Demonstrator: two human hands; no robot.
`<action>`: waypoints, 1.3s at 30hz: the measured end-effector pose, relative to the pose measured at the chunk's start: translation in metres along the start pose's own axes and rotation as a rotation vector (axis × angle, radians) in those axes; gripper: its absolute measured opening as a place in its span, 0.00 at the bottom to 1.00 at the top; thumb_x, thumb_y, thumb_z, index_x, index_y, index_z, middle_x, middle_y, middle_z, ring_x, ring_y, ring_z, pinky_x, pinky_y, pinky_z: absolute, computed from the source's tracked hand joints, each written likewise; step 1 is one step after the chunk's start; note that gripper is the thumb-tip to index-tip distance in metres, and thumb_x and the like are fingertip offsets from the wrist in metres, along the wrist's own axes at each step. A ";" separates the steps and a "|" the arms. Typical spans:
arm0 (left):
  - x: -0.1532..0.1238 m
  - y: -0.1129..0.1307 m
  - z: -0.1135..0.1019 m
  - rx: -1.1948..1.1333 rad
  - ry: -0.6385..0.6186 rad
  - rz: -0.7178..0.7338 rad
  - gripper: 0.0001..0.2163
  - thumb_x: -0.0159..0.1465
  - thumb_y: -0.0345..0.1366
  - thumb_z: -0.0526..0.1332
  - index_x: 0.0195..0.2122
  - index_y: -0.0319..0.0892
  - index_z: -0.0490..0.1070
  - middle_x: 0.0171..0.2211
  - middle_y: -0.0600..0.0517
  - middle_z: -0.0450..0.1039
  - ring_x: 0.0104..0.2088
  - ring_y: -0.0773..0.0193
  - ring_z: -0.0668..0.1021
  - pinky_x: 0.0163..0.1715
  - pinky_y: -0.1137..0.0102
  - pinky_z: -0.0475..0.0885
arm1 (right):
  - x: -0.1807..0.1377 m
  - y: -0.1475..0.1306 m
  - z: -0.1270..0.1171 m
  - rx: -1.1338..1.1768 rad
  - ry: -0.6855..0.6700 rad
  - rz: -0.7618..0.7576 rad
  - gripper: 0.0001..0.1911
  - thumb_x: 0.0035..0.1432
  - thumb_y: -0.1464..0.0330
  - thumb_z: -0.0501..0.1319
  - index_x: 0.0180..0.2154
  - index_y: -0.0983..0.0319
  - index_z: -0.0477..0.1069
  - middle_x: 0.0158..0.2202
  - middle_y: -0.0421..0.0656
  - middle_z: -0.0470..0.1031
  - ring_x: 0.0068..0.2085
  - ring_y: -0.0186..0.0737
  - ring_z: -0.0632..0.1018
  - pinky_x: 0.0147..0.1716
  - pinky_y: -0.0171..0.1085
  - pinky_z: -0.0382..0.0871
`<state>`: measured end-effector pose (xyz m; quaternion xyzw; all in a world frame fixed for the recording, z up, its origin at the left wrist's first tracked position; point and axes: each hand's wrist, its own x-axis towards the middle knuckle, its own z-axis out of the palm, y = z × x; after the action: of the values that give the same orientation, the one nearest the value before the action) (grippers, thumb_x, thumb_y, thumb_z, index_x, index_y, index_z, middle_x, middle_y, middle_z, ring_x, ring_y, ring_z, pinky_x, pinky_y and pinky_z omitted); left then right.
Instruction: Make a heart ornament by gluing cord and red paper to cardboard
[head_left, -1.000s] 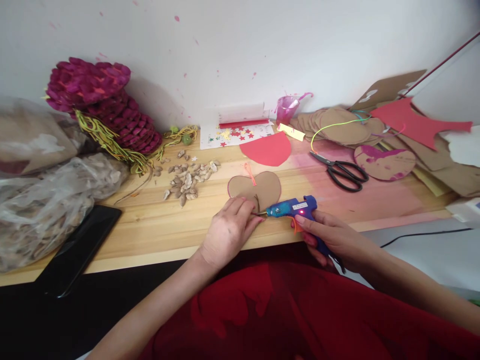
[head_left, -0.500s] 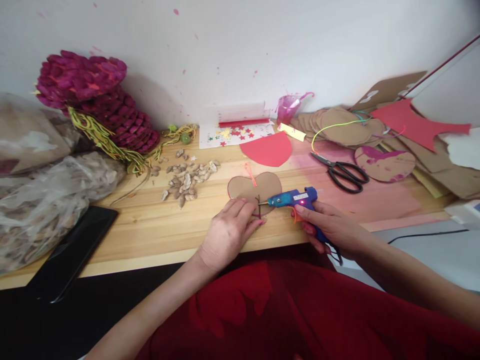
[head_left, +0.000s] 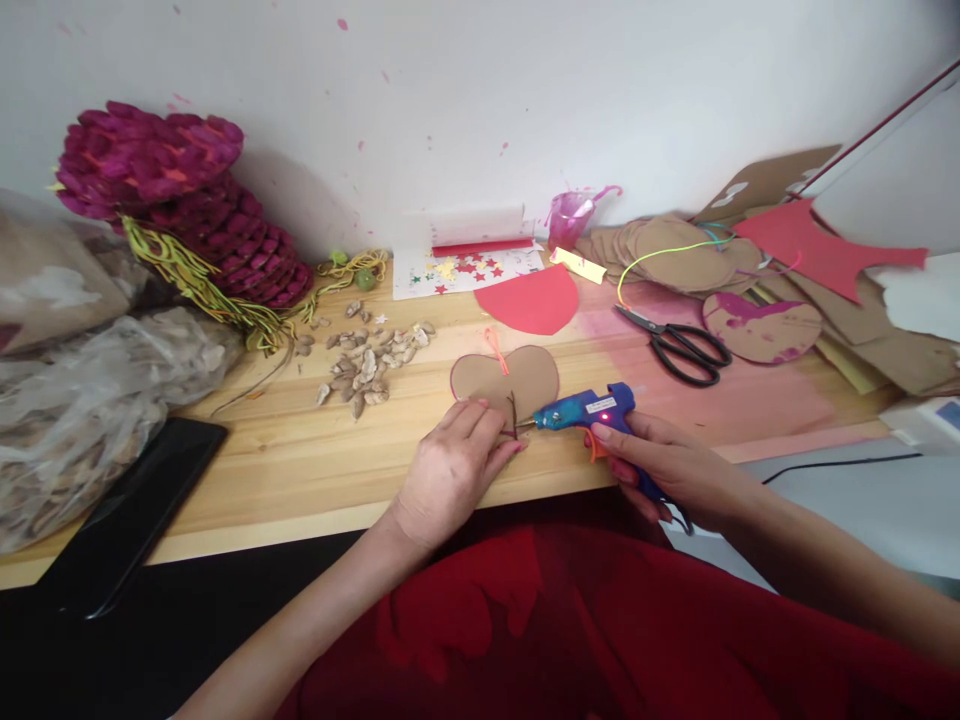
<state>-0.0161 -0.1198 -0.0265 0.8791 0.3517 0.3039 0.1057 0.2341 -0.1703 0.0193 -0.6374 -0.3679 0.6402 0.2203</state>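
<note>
My right hand [head_left: 660, 455] is wrapped around a blue hot glue gun [head_left: 581, 410] with an orange trigger and a lit red light. Its nozzle points left and meets a thin brown twig [head_left: 513, 405] near the lower end. My left hand [head_left: 457, 460] is closed, thumb and fingers pinching about the twig's lower part. Under the fingers lies an apple-shaped cardboard cutout [head_left: 536, 372], its lower edge partly covered. A loop of orange cord [head_left: 495, 345] sits at its top notch.
Peanut shells [head_left: 367, 365] lie to the left, near a phone [head_left: 135, 515] and a plastic bag of shells [head_left: 142, 400]. Black scissors [head_left: 686, 350], red paper [head_left: 532, 300] and stacked cardboard cutouts [head_left: 675, 255] are at right and back. A magenta shell-covered vase shape [head_left: 225, 225] leans by the wall.
The glue gun's nozzle has moved down along the twig, toward its lower end. My left hand stays nearly in place. The whole view has shifted slightly.
</note>
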 end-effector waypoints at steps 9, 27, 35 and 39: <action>-0.001 -0.001 0.001 -0.005 -0.003 0.007 0.05 0.68 0.37 0.60 0.39 0.41 0.69 0.42 0.44 0.75 0.47 0.54 0.77 0.46 0.57 0.77 | 0.016 -0.017 0.002 0.002 0.080 -0.063 0.20 0.60 0.50 0.61 0.33 0.59 0.60 0.23 0.33 0.64 0.14 0.28 0.67 0.11 0.30 0.59; 0.000 -0.001 0.000 -0.004 -0.031 -0.001 0.06 0.68 0.37 0.60 0.38 0.40 0.69 0.41 0.45 0.74 0.48 0.55 0.76 0.51 0.58 0.75 | 0.004 -0.021 0.006 -0.102 0.129 -0.129 0.23 0.57 0.47 0.63 0.31 0.59 0.61 0.22 0.34 0.65 0.17 0.31 0.70 0.14 0.31 0.61; 0.000 -0.001 0.000 -0.002 -0.028 0.007 0.06 0.68 0.37 0.59 0.39 0.40 0.68 0.41 0.44 0.74 0.47 0.55 0.76 0.51 0.58 0.76 | -0.007 -0.015 0.006 -0.574 0.263 -0.256 0.22 0.62 0.48 0.57 0.28 0.58 0.64 0.17 0.39 0.66 0.19 0.37 0.68 0.18 0.36 0.56; 0.000 -0.001 0.000 0.002 -0.035 0.000 0.06 0.69 0.38 0.59 0.39 0.40 0.68 0.41 0.45 0.73 0.47 0.56 0.76 0.50 0.58 0.76 | -0.005 -0.018 0.007 -0.700 0.339 -0.428 0.21 0.63 0.50 0.56 0.28 0.59 0.66 0.22 0.40 0.70 0.24 0.38 0.68 0.22 0.36 0.58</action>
<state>-0.0168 -0.1193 -0.0269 0.8843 0.3502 0.2883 0.1110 0.2247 -0.1640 0.0361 -0.6790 -0.6448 0.3034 0.1763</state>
